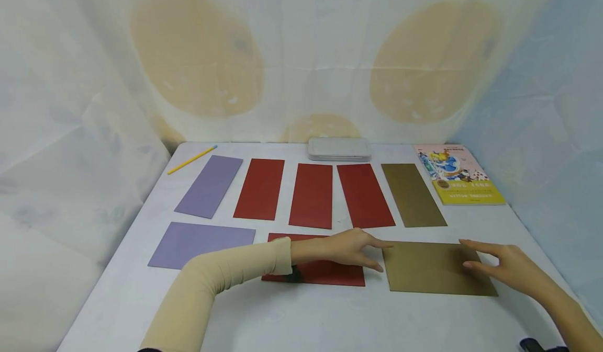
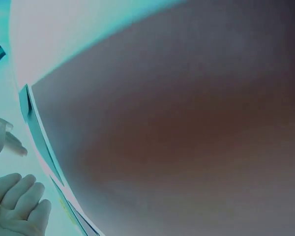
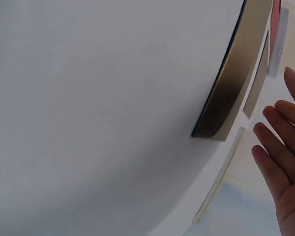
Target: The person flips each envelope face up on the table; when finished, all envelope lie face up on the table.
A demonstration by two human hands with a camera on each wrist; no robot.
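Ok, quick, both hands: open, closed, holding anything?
Left hand: open, fingertips at the gold sheet's left edge.
Right hand: open, fingers resting on it.

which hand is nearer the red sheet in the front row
Left. The left hand hovers over the red sheet's right end, fingertips at the gold sheet's edge. The right hand is over that gold sheet's far right side.

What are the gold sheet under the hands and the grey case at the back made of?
Gold sheet: looks like card or thick paper with a matte, faintly metallic finish; it lies flat with crisp edges. The left hand touches its left edge and the right hand rests on its right part. Grey case: probably metal or plastic, with a dull sheen and rounded corners; too small to tell.
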